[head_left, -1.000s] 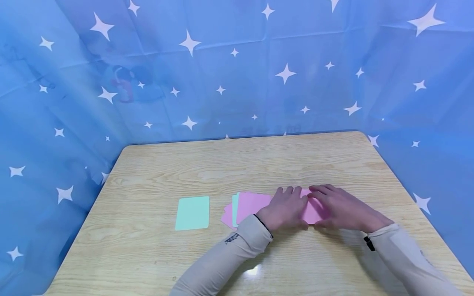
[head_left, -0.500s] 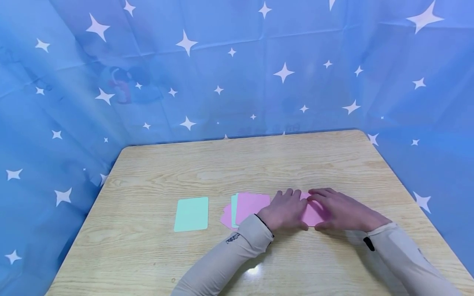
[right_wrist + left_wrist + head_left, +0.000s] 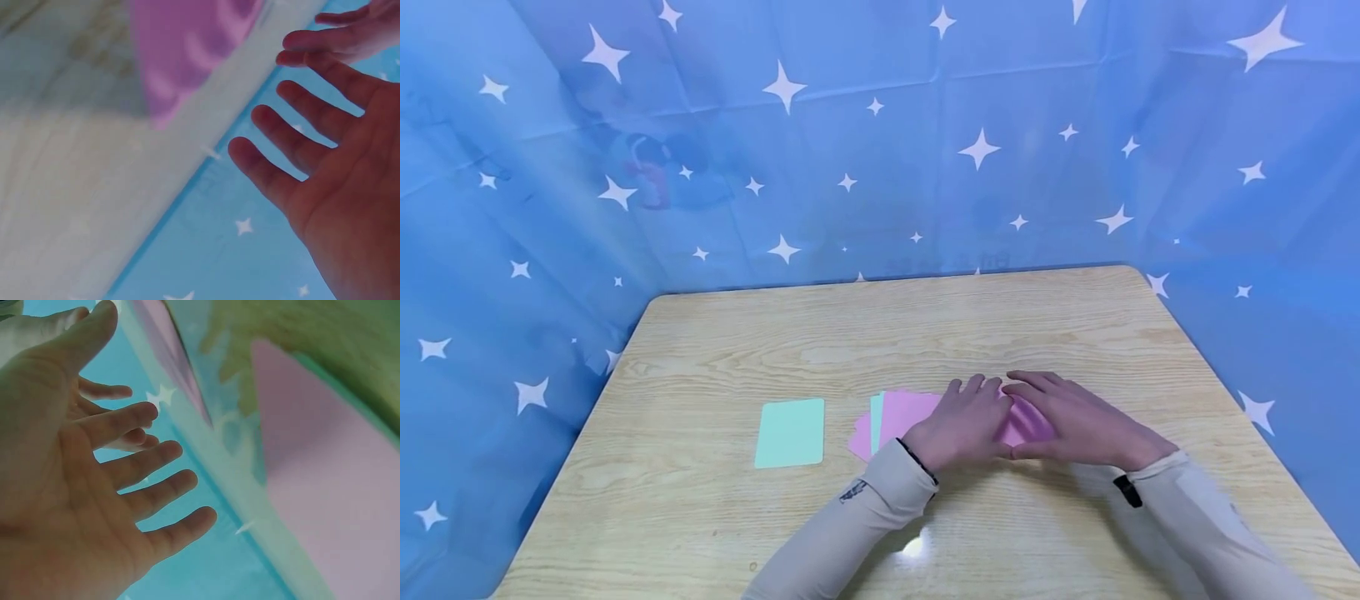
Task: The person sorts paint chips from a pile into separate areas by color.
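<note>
In the head view my left hand (image 3: 958,427) hovers at the right edge of a pink card (image 3: 906,412) that overlaps a mint card (image 3: 876,421). Under these pokes out more pink card (image 3: 860,439). My right hand (image 3: 1078,427) faces the left one, thumbs close together, over another pink card (image 3: 1032,423), partly hidden. Spread fingers (image 3: 169,481) of the left hand show in the left wrist view with nothing held. The right wrist view shows the right fingers (image 3: 284,134) extended, beside that pink card (image 3: 187,56) and apart from it.
A lone mint card (image 3: 790,433) lies flat on the left of the wooden table (image 3: 820,325). A blue curtain (image 3: 880,167) with white stars hangs behind the table and along its sides.
Both hands have shifted slightly left, the right one further across the right-hand pink card. The lone mint card has stayed in place.
</note>
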The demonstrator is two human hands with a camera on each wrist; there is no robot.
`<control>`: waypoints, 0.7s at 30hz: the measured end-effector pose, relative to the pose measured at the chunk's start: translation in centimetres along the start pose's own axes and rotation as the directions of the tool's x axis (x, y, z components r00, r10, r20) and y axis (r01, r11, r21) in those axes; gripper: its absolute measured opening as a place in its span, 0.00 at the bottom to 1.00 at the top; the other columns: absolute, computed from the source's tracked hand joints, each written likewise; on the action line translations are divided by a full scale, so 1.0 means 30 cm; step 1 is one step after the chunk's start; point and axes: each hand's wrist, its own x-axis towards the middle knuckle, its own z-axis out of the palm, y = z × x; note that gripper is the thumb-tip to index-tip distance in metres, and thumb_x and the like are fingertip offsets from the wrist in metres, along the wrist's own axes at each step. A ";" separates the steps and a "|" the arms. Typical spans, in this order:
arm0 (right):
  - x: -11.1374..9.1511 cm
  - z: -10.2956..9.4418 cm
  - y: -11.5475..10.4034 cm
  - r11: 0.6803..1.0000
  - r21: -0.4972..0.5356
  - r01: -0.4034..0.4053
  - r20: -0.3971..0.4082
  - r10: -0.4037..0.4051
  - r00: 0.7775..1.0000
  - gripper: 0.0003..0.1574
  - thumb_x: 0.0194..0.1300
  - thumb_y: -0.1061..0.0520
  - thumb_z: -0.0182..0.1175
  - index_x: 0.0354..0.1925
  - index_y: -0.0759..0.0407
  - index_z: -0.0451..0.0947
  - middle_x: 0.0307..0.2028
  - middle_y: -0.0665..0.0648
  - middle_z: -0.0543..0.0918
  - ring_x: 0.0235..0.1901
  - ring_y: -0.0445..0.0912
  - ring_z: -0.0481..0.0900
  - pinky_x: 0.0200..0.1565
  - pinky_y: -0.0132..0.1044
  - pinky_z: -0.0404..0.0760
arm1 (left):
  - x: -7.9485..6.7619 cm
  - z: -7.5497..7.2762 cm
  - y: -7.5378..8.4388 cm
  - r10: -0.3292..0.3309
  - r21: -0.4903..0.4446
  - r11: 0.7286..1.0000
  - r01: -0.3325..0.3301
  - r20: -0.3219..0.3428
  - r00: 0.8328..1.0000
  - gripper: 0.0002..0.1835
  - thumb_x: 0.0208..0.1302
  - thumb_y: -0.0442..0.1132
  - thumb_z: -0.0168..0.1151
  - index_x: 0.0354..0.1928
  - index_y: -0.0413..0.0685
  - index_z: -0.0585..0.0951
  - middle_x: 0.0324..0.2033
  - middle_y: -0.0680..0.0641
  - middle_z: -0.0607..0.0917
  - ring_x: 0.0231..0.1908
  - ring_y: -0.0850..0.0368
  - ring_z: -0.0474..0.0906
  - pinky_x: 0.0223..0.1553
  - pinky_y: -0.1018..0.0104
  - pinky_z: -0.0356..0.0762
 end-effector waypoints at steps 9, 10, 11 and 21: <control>0.072 -0.006 -0.076 0.999 0.033 0.039 -0.037 -0.038 0.999 0.61 0.60 0.25 0.65 0.75 0.62 0.64 0.73 0.60 0.69 0.72 0.61 0.66 0.69 0.63 0.65 | -0.080 -0.055 -0.076 -0.041 -0.002 0.999 0.041 0.011 0.999 0.42 0.64 0.71 0.60 0.75 0.61 0.68 0.76 0.52 0.63 0.76 0.49 0.57 0.73 0.47 0.62; 0.080 -0.008 -0.087 0.999 0.036 0.040 -0.037 -0.039 0.999 0.61 0.60 0.25 0.65 0.75 0.62 0.63 0.73 0.60 0.69 0.72 0.60 0.66 0.69 0.64 0.65 | -0.091 -0.062 -0.085 -0.047 -0.005 0.999 0.047 0.013 0.999 0.42 0.65 0.70 0.60 0.76 0.61 0.67 0.76 0.52 0.63 0.77 0.48 0.57 0.73 0.46 0.62; 0.090 -0.009 -0.097 0.998 0.041 0.042 -0.036 -0.041 0.999 0.61 0.61 0.25 0.64 0.75 0.62 0.63 0.73 0.60 0.68 0.72 0.60 0.65 0.69 0.64 0.64 | -0.102 -0.067 -0.096 -0.051 -0.002 0.999 0.051 0.012 0.999 0.42 0.65 0.69 0.60 0.76 0.60 0.67 0.76 0.51 0.63 0.77 0.48 0.56 0.73 0.46 0.62; 0.148 -0.007 -0.172 0.993 0.097 0.061 -0.008 -0.060 0.998 0.63 0.57 0.29 0.71 0.78 0.54 0.58 0.75 0.57 0.65 0.74 0.58 0.62 0.71 0.63 0.62 | -0.218 -0.059 -0.232 -0.118 -0.069 0.991 0.116 -0.027 0.993 0.42 0.65 0.66 0.64 0.75 0.54 0.68 0.77 0.46 0.63 0.78 0.42 0.54 0.74 0.43 0.60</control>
